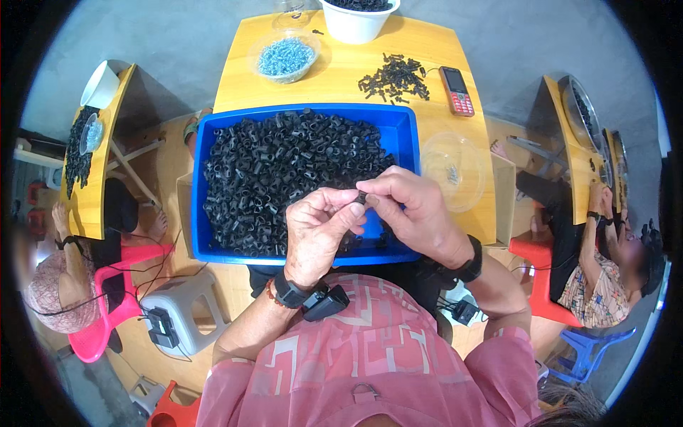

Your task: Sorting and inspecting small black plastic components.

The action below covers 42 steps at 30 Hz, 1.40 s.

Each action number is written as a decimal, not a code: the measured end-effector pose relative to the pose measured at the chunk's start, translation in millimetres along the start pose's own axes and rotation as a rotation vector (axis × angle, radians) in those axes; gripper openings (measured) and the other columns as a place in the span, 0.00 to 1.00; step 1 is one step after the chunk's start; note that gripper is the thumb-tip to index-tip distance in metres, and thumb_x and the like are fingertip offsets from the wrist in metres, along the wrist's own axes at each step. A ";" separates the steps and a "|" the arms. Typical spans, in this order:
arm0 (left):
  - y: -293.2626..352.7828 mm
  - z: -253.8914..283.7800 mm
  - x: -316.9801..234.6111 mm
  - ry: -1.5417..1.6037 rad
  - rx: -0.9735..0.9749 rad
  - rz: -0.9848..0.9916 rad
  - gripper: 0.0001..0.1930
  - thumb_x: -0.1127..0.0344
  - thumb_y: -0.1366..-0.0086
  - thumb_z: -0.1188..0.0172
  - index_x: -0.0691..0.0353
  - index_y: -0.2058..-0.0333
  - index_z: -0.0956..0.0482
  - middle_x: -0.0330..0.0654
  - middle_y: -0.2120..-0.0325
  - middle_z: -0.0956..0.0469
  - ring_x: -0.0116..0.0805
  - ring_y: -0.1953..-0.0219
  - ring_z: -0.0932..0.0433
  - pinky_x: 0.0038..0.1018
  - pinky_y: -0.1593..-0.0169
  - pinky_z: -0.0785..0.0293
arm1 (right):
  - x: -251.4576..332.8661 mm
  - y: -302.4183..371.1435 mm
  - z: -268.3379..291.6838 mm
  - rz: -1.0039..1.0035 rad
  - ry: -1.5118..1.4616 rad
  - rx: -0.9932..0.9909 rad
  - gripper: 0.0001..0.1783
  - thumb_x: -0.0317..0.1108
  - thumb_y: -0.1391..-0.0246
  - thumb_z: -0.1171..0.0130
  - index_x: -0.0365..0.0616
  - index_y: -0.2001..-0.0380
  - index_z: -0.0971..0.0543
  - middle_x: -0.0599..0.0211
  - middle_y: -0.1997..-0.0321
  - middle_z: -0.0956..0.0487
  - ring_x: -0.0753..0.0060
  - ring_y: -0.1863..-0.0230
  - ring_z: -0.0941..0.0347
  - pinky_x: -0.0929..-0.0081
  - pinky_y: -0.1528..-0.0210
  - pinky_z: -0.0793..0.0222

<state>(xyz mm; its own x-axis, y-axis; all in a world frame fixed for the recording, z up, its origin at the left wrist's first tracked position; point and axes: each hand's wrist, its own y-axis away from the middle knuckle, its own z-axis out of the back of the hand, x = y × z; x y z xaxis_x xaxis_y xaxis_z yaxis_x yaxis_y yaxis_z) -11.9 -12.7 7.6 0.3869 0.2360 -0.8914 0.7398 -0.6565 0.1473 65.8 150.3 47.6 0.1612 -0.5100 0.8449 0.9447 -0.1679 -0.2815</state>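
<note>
My left hand [318, 226] and my right hand [411, 212] meet over the front part of a blue tray [306, 255]. Between the fingertips of both is a small black plastic part [361, 198], mostly covered by the fingers. The left thumb and forefinger pinch it from one side. From the other side the right fingertips press on it; whether they hold some second tiny piece cannot be made out. Many short, hollow black plastic parts [284, 171] fill most of the tray below my hands. The blue tray floor shows at its right side.
On the yellow table [334, 78] are a bowl of small bluish screw-like pieces [286, 57], a loose pile of black pieces [395, 80], a red phone [456, 91], a clear shallow dish [452, 173] and a white tub [359, 25]. People work at side tables left and right.
</note>
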 end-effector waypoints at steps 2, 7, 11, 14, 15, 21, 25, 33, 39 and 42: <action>-0.2 0.1 0.4 0.060 0.010 0.011 0.07 0.77 0.38 0.37 0.67 0.60 0.20 0.48 0.68 0.17 0.30 0.72 0.18 0.25 0.68 0.20 | 1.2 2.4 -1.6 0.030 0.035 -0.031 0.09 0.24 0.43 0.41 0.39 0.58 0.21 0.59 0.70 0.24 0.61 0.69 0.24 0.71 0.68 0.28; -5.5 -0.4 -1.2 0.068 0.017 0.027 0.06 0.75 0.37 0.37 0.68 0.61 0.21 0.48 0.68 0.17 0.30 0.73 0.18 0.25 0.69 0.20 | -1.0 -3.1 1.3 0.222 0.220 -0.016 0.14 0.20 0.49 0.40 0.37 0.58 0.24 0.60 0.68 0.26 0.58 0.68 0.24 0.68 0.68 0.26; -5.9 -0.4 -2.2 0.061 0.037 0.051 0.07 0.73 0.36 0.37 0.69 0.62 0.22 0.47 0.68 0.17 0.29 0.73 0.19 0.24 0.70 0.21 | -0.5 -3.6 6.6 0.255 0.264 0.032 0.17 0.20 0.53 0.39 0.37 0.57 0.25 0.60 0.68 0.27 0.58 0.68 0.24 0.67 0.68 0.26; -6.8 0.1 -0.9 0.030 0.045 0.045 0.07 0.72 0.36 0.37 0.69 0.62 0.22 0.45 0.69 0.17 0.28 0.73 0.19 0.24 0.71 0.21 | 1.9 -2.1 6.8 0.267 0.314 0.045 0.18 0.20 0.54 0.39 0.36 0.57 0.25 0.60 0.68 0.28 0.58 0.68 0.25 0.67 0.68 0.26; -7.0 0.5 -0.1 0.030 0.044 0.045 0.07 0.72 0.36 0.37 0.69 0.62 0.22 0.45 0.69 0.17 0.28 0.73 0.19 0.24 0.71 0.21 | 2.9 -1.0 5.2 0.245 0.338 0.044 0.18 0.20 0.55 0.39 0.36 0.57 0.25 0.59 0.68 0.28 0.58 0.68 0.25 0.66 0.69 0.27; -6.5 -0.4 3.2 -0.041 0.033 -0.042 0.06 0.73 0.36 0.38 0.68 0.62 0.22 0.43 0.70 0.18 0.27 0.73 0.20 0.23 0.70 0.21 | 10.4 -0.1 -0.9 0.248 0.465 0.017 0.16 0.22 0.54 0.39 0.36 0.58 0.25 0.59 0.69 0.29 0.56 0.69 0.26 0.64 0.70 0.28; -6.0 -0.8 1.6 -0.033 0.051 -0.026 0.06 0.74 0.36 0.37 0.67 0.61 0.22 0.43 0.69 0.18 0.27 0.72 0.20 0.23 0.70 0.21 | -2.3 0.5 0.4 0.081 0.176 -0.013 0.11 0.22 0.48 0.40 0.38 0.60 0.23 0.60 0.71 0.26 0.58 0.71 0.25 0.66 0.70 0.28; -5.0 -0.4 1.0 0.049 0.105 -0.002 0.09 0.72 0.37 0.36 0.67 0.59 0.21 0.46 0.67 0.17 0.29 0.70 0.19 0.24 0.68 0.19 | 2.4 1.6 7.0 -0.072 -0.028 -0.030 0.05 0.23 0.47 0.40 0.39 0.65 0.21 0.61 0.71 0.23 0.66 0.71 0.23 0.73 0.68 0.28; -5.0 -2.4 -1.8 0.045 0.094 0.012 0.09 0.72 0.37 0.36 0.67 0.59 0.21 0.45 0.68 0.18 0.29 0.71 0.19 0.25 0.68 0.19 | 3.0 0.3 8.2 -0.010 0.045 -0.033 0.07 0.22 0.48 0.39 0.39 0.65 0.22 0.60 0.71 0.24 0.64 0.71 0.23 0.72 0.70 0.28; -4.8 -2.6 -1.7 0.027 0.095 -0.014 0.09 0.73 0.38 0.36 0.67 0.59 0.20 0.44 0.69 0.18 0.29 0.71 0.19 0.25 0.69 0.19 | 4.8 -1.0 9.4 0.045 0.102 -0.025 0.08 0.22 0.49 0.38 0.40 0.64 0.22 0.60 0.72 0.25 0.60 0.72 0.24 0.70 0.71 0.28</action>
<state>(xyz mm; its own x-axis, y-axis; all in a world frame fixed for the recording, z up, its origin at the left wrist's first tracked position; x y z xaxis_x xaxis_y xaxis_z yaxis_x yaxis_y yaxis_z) -14.6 -8.1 9.5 0.3931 0.2640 -0.8808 0.6898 -0.7180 0.0927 68.4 155.9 56.3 0.1726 -0.6003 0.7809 0.9295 -0.1631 -0.3309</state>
